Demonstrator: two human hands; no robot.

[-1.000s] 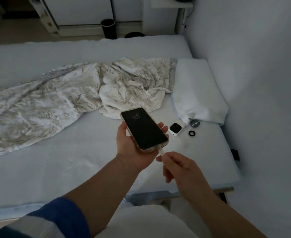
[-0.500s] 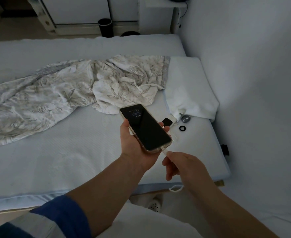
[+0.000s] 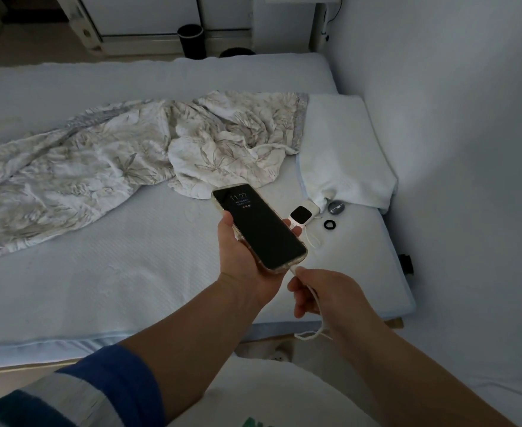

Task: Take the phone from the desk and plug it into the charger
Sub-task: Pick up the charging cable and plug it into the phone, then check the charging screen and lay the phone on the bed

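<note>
Frame centre: left hand (image 3: pixel 247 266) grips black-screened phone in clear case (image 3: pixel 258 227); right hand (image 3: pixel 324 291) pinches white charger cable (image 3: pixel 312 298) at port; plug apparently seated, screen lit; task near done.

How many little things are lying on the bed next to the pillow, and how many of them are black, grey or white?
White gadget with a black square face: 1
Grey round disc: 1
Black ring: 1
Total: 3, all lying on the mattress by the pillow.

Phone (image 3: pixel 258 227) screen now lit with 11:27, dark a second ago; cable plug (image 3: pixel 293 269) now seated.
</note>
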